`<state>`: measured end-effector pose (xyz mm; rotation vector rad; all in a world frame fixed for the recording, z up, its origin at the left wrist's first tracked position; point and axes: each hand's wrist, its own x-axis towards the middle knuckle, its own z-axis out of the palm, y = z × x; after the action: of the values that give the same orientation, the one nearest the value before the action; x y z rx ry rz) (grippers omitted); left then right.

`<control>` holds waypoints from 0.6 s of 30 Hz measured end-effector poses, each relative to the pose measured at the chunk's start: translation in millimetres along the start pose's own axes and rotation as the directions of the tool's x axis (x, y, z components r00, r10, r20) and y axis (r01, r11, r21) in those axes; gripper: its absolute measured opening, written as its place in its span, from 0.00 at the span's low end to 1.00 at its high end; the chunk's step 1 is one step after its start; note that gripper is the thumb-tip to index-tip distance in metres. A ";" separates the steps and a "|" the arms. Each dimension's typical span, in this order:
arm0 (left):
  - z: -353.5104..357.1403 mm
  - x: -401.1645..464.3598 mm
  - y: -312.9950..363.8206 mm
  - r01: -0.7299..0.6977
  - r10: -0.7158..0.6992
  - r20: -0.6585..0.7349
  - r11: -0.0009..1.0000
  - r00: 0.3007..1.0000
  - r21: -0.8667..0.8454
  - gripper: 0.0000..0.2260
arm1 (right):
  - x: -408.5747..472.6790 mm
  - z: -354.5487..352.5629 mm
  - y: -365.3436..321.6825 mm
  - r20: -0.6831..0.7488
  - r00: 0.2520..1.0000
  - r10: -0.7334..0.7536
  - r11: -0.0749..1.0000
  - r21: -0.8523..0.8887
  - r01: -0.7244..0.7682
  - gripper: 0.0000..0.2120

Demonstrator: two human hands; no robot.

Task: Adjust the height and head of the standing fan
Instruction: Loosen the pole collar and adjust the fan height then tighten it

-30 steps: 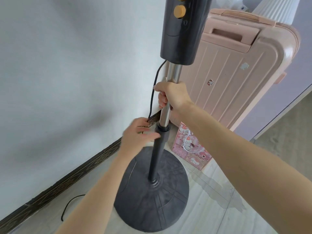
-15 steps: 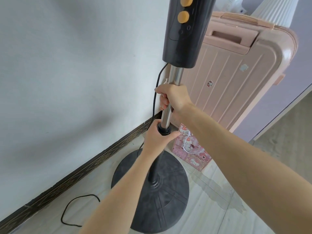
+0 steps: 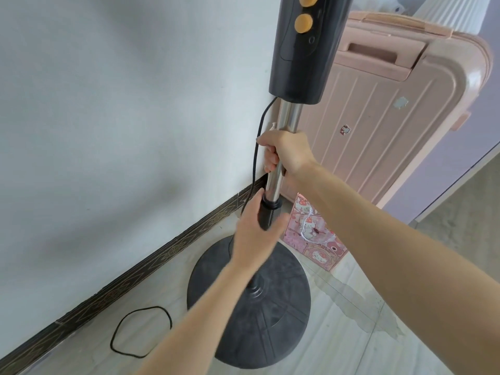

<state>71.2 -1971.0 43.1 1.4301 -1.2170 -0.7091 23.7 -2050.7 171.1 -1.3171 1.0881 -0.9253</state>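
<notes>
The standing fan stands close to a white wall on a round dark base (image 3: 281,315). Its black control column (image 3: 303,55) with orange knobs fills the top of the view; the fan head is out of frame. A silver inner pole (image 3: 290,115) comes out of a black collar (image 3: 270,209) on the lower tube. My right hand (image 3: 288,152) is wrapped around the silver pole just above the collar. My left hand (image 3: 257,231) grips the black collar from the left, slightly blurred.
A pink hard-shell suitcase (image 3: 378,117) leans right behind the fan. A pink cartoon gift bag (image 3: 311,234) stands on the floor beside the base. The black power cord (image 3: 140,334) hangs from the column and loops on the tiled floor along the dark skirting board.
My left hand moved from beside the collar onto it and closed around it. The control column sits a little higher in view. My right hand stays on the silver pole.
</notes>
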 end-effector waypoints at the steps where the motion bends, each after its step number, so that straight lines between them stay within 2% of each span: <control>1: 12.0 -0.7 2.2 0.048 -0.048 0.013 0.999 0.999 -0.020 0.25 | -0.6 0.5 0.2 -0.003 1.000 -0.002 1.000 -0.006 0.001 0.16; 2: 20.8 1.8 3.9 0.097 -0.098 -0.018 0.994 0.995 -0.048 0.32 | -1.3 0.9 0.4 -0.006 1.000 -0.004 1.000 -0.008 0.004 0.16; 3: 26.1 6.5 4.9 0.119 -0.124 -0.061 0.990 0.990 -0.074 0.34 | -2.1 0.9 1.1 -0.007 1.000 -0.007 1.000 -0.007 0.007 0.16; 5: 27.3 18.1 2.6 0.130 -0.141 -0.116 0.987 0.983 -0.093 0.33 | -3.3 0.4 2.1 -0.001 1.000 -0.018 1.000 -0.006 0.018 0.16; 10: -3.4 24.9 -21.6 0.018 0.017 -0.140 0.971 0.990 0.240 0.32 | -5.3 0.2 2.1 0.037 0.999 -0.024 1.000 -0.002 0.024 0.16; 12: -16.9 20.6 -29.6 0.006 0.037 -0.162 0.967 0.986 0.254 0.33 | -4.9 -1.2 1.5 0.039 0.999 -0.017 1.000 0.004 0.016 0.15; 17: -14.3 7.3 -37.4 -0.021 0.047 -0.136 0.982 0.990 0.186 0.13 | -2.1 -3.6 2.0 0.025 1.000 -0.008 1.000 0.004 0.007 0.15; 18: -7.3 1.6 -36.6 -0.028 0.053 -0.142 0.984 0.988 0.174 0.11 | -1.9 -3.4 2.5 0.017 1.000 -0.003 1.000 0.005 0.003 0.15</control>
<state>89.1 -1973.7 10.3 1.5657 -1.2118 -0.4707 19.7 -2049.7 169.0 -1.3207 1.0708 -0.9168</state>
